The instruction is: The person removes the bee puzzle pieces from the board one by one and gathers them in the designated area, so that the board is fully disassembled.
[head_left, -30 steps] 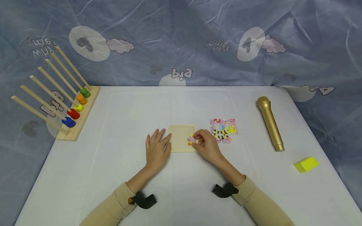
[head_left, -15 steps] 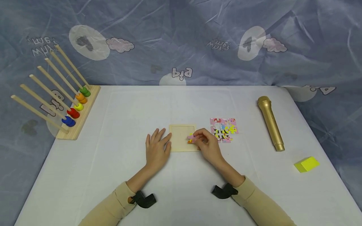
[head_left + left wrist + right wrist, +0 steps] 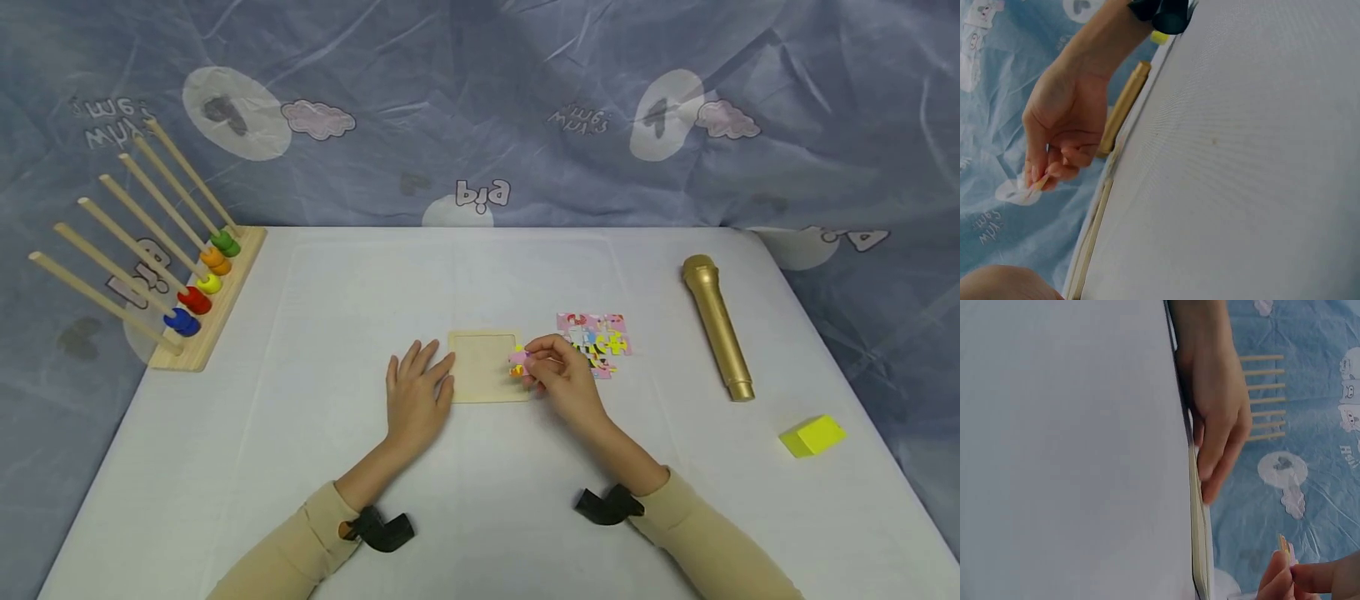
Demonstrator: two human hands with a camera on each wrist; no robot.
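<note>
My right hand pinches a pink and yellow jigsaw piece between thumb and fingertips, over the right edge of a shallow wooden puzzle tray. In the right wrist view the jigsaw piece stands up from the fingertips, raised above the table. My left hand lies flat with its fingers spread, thumb and forefinger at the tray's left rim. Just behind my right hand, a group of pink, yellow and black jigsaw pieces lies fitted together on the table, partly covered by that hand.
A wooden bead rack with upright rods and coloured beads stands at the left table edge. Over on the right lie a gold microphone and a yellow block. A grey-blue printed cloth hangs behind the white table.
My right hand has lifted the jigsaw piece from the tray's right side and drawn it a little to the right, turning it. The left hand stays in place.
</note>
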